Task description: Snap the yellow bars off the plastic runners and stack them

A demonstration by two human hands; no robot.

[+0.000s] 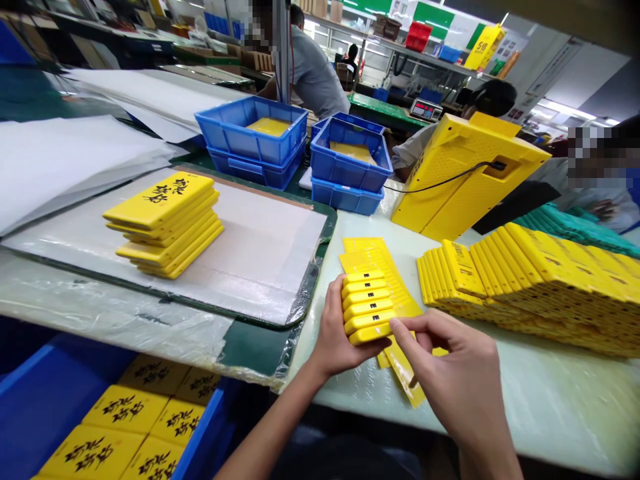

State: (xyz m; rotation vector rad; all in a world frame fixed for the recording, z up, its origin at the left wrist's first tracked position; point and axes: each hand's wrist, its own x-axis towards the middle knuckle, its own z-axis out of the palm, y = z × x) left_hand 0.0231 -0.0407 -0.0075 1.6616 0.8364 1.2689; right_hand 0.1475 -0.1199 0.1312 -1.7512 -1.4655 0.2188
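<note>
My left hand (333,333) is wrapped round a stack of several flat yellow plastic cases (370,303), held tilted above the table. Most of their narrow ends carry a small black mark; the lowest end shows none that I can make out. My right hand (450,367) is closed in a pinch, its fingertips at the right corner of the lowest case. Whatever the pinch may hold is too small or hidden to name. Beneath both hands lie overlapping glossy yellow sheets (407,300), partly covered by my fingers.
Rows of yellow cases (530,287) stand at right. A yellow stack with black lettering (165,213) sits on the white-covered board (270,247). Blue bins (250,140) and a large yellow box (465,180) stand behind. A blue crate (45,380) holds more cases. People are across the table.
</note>
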